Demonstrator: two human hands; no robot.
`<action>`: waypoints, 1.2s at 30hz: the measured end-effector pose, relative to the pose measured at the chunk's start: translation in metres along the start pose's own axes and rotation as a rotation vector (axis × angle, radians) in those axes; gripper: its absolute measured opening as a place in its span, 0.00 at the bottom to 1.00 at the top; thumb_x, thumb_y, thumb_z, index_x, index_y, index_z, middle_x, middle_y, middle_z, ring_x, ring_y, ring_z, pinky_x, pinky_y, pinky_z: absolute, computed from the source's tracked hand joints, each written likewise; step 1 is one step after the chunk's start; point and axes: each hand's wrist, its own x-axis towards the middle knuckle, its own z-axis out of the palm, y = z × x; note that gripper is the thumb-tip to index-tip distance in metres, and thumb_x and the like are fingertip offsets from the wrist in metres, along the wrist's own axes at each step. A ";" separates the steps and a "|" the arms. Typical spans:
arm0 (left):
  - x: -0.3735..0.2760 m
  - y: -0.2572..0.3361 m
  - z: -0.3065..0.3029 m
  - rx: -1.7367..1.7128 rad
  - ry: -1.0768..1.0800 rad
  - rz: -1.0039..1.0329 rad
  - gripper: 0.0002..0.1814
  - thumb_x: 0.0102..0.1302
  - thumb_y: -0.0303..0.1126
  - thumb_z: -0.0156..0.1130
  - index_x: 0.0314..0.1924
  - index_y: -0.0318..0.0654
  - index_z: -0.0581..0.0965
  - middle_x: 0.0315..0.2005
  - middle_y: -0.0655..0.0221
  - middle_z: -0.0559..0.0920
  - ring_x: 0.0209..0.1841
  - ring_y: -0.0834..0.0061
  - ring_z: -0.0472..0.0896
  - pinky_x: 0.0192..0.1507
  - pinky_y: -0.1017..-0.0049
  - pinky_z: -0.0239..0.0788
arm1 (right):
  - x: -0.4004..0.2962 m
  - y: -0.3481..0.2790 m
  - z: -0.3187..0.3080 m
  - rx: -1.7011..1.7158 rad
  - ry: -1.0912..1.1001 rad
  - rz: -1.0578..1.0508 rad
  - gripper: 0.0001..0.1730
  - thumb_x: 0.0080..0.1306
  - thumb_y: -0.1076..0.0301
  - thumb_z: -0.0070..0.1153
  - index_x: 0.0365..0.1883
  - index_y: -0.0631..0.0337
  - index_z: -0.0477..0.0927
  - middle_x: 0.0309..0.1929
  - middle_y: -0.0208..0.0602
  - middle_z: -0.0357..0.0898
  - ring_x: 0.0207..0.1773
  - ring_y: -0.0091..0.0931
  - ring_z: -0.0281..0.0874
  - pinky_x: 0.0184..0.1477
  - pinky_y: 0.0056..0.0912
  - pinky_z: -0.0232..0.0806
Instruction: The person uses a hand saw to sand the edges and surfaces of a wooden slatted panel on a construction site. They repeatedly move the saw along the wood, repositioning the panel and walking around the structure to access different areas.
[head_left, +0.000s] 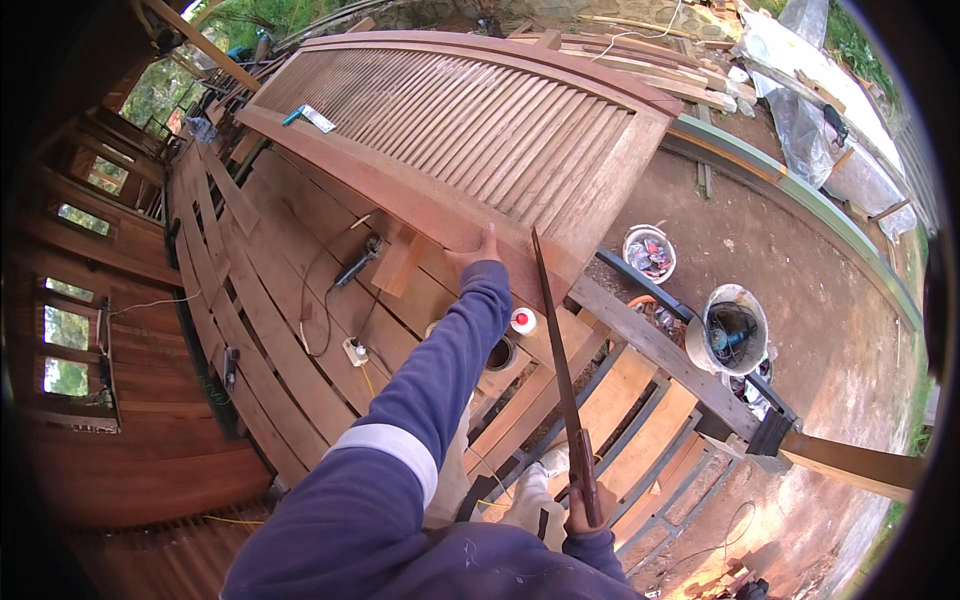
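A louvered wooden door (450, 187) lies flat in front of me. My left hand (480, 251) rests on its near edge, thumb up on the frame, fingers partly hidden behind the edge. Low in the picture, my right hand (586, 506) is closed round the dark handle of a handsaw (564, 375). The saw is seen nearly edge-on, its blade running away from me to the door's near right corner; whether it touches the wood I cannot tell. A small square with a teal handle (309, 118) lies on the door's left frame.
An angle grinder (361, 261), a power socket (355, 351) and cords lie on the plank floor (285, 337). Beside the door's corner stand a white bottle with a red cap (523, 321) and an open can (501, 352). Buckets (727, 330) stand right, beyond a beam (660, 352).
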 end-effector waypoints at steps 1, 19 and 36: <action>-0.003 0.003 0.004 -0.015 -0.007 0.001 0.60 0.48 0.54 0.80 0.67 0.17 0.58 0.60 0.41 0.73 0.63 0.52 0.75 0.66 0.64 0.66 | 0.015 0.008 0.010 0.044 0.016 0.007 0.06 0.59 0.70 0.59 0.28 0.65 0.81 0.21 0.40 0.79 0.25 0.32 0.79 0.31 0.35 0.70; -0.002 0.003 0.007 -0.042 -0.080 0.008 0.63 0.49 0.56 0.79 0.70 0.19 0.53 0.62 0.38 0.70 0.65 0.49 0.72 0.67 0.62 0.64 | 0.100 -0.037 0.038 0.186 -0.017 -0.003 0.09 0.63 0.69 0.57 0.35 0.67 0.79 0.21 0.35 0.75 0.26 0.24 0.73 0.31 0.30 0.66; 0.004 0.002 0.003 0.082 -0.033 0.017 0.64 0.49 0.59 0.78 0.69 0.19 0.54 0.61 0.37 0.71 0.64 0.47 0.73 0.65 0.59 0.66 | 0.090 -0.036 0.038 0.234 -0.048 0.042 0.08 0.64 0.69 0.56 0.36 0.67 0.78 0.23 0.35 0.77 0.26 0.25 0.74 0.33 0.30 0.67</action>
